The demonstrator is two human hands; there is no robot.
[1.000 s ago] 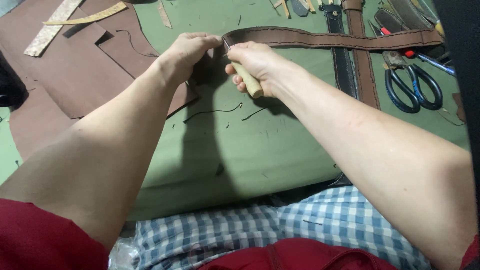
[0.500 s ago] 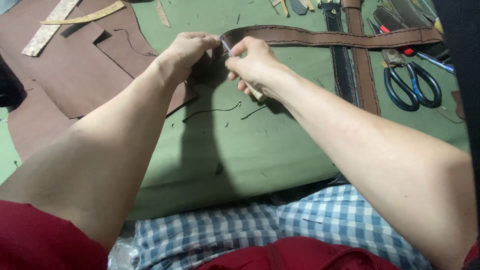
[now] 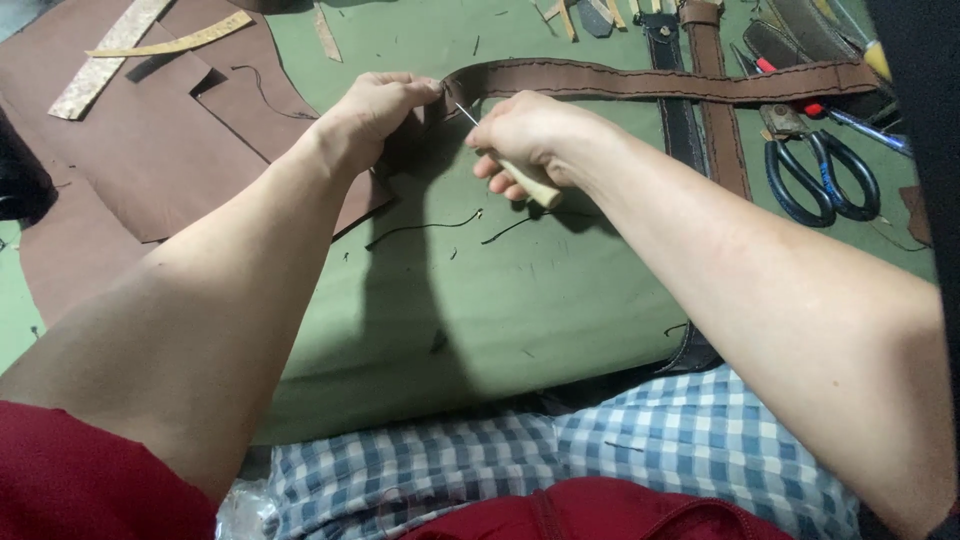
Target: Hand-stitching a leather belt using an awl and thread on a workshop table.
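A dark brown leather strap (image 3: pixel 640 80) with darker stitching along its edges crosses an olive-green work cloth (image 3: pixel 480 300). The awl (image 3: pixel 520 178) has a pale cream wooden handle and a silvery shaft. Reddish-brown leather sheets (image 3: pixel 130 170) lie alongside tan strips (image 3: pixel 170 40). The scissors (image 3: pixel 820 175) have dark blue-black handles. Blue-and-white checked fabric (image 3: pixel 600 460) meets deep red cloth (image 3: pixel 90 480).
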